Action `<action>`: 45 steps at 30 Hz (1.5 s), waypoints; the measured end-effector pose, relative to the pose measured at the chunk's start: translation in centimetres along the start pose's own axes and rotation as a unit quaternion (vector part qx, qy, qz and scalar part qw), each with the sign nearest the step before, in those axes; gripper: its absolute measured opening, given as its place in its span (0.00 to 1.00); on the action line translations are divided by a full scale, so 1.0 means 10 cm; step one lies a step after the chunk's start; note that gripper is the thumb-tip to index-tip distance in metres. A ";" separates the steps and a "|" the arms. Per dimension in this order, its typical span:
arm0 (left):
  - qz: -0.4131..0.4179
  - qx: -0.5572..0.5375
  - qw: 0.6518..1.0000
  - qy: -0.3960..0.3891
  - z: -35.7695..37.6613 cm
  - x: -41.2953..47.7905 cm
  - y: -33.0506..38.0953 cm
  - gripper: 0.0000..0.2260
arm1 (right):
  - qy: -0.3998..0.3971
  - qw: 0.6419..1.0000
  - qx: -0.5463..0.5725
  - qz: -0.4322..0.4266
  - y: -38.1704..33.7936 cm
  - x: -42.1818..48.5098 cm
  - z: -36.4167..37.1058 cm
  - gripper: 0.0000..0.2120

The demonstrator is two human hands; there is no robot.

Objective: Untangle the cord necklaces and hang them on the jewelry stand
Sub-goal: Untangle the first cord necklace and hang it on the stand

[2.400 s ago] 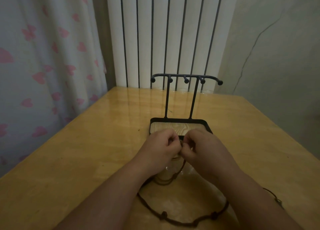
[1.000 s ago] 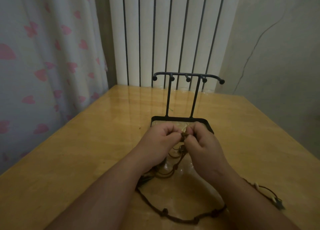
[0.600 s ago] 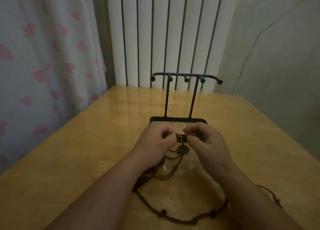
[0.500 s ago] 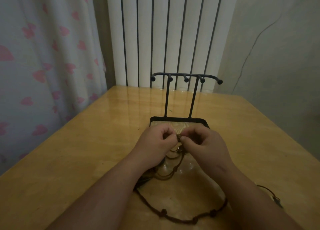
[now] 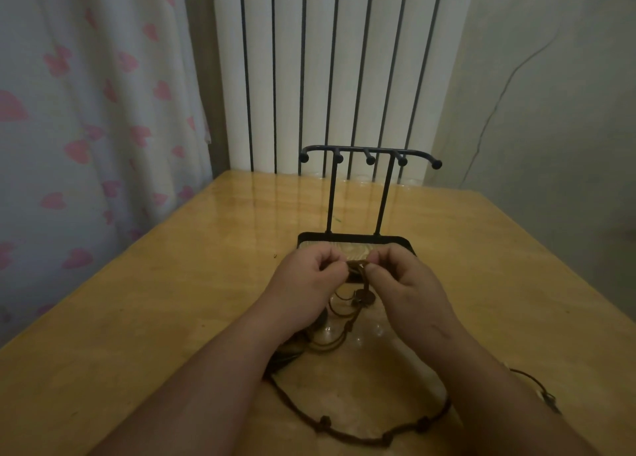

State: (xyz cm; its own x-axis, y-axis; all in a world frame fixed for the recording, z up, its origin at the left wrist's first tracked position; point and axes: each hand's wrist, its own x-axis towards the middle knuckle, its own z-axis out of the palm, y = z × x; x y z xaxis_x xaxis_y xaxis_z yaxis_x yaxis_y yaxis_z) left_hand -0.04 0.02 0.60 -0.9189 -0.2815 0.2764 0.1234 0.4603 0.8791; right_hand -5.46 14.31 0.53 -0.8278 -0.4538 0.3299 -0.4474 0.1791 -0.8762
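Both hands (image 5: 358, 276) are pinching the tangled cord necklaces (image 5: 358, 294) mid-tabletop; tease loops apart gently, don't yank.

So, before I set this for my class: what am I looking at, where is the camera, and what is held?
No machine here: these are a person's two bare hands. The one picture comes from a camera worn on the head, looking forward and down. On the wooden table stands a black stand, nothing hung on it. In front of it the left hand and right hand each pinch a tangle of brown cords; loose loops trail on the table toward the person.
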 end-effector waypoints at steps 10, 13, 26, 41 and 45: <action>0.013 0.035 0.999 -0.008 0.00 -0.01 -0.01 0.10 | 0.009 0.994 -0.100 -0.050 0.02 0.02 -0.03 0.09; 0.007 0.029 1.000 0.003 0.01 -0.01 0.00 0.09 | 0.008 0.994 -0.097 -0.039 0.01 0.01 -0.03 0.09; -0.022 0.006 1.000 0.007 0.03 0.00 0.01 0.09 | 0.012 0.979 0.180 0.093 -0.02 0.01 -0.03 0.05; -0.062 -0.018 0.998 -0.020 0.04 -0.01 0.04 0.09 | 0.056 0.915 0.378 0.128 -0.05 0.06 -0.04 0.09; -0.087 -0.045 0.995 -0.009 0.02 -0.01 0.07 0.10 | 0.038 0.931 0.342 0.119 -0.03 0.06 -0.10 0.09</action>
State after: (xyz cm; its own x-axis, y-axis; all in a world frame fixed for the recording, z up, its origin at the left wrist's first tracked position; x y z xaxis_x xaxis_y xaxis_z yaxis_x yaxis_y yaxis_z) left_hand 0.09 0.60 1.09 -0.9357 -0.3350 0.1109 -0.0055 0.3279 0.9447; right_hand -6.18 14.87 1.38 -0.9087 -0.4054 0.0994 0.0509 -0.3439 -0.9376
